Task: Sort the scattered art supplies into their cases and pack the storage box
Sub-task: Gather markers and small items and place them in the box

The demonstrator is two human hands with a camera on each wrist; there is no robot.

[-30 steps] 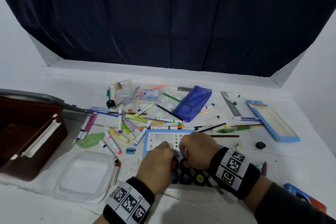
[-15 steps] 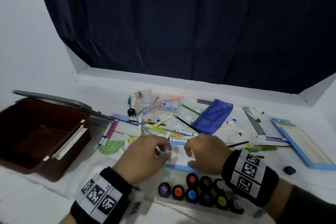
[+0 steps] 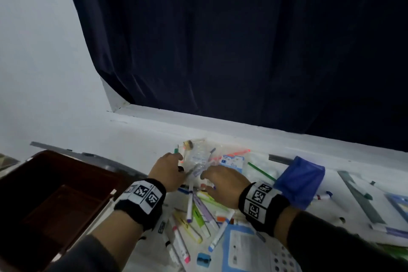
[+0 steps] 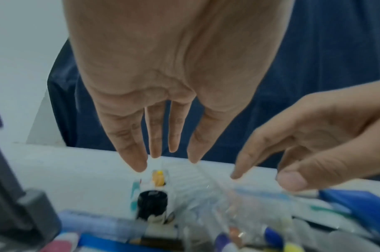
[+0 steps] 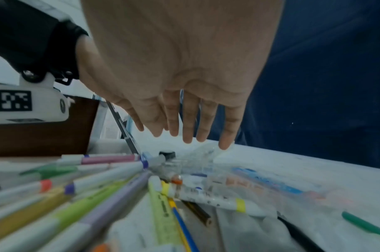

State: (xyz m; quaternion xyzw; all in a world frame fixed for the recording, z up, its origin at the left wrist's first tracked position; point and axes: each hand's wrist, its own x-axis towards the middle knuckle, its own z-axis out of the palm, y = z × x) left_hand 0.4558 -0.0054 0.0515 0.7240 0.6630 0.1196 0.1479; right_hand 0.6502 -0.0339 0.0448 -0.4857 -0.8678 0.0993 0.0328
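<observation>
The box (image 3: 55,201) is cut by the left and bottom edges of the head view. The booklet (image 3: 254,252) runs off the bottom edge. Both wrist views are blurred, so the print on the markers (image 5: 81,196) cannot be read. The left hand (image 3: 167,172) covers most of a black cap (image 4: 152,202) in the head view.

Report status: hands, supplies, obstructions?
Left hand and right hand open, empty, over clear plastic pouch. Markers scattered; storage box open. No obstruction.
</observation>
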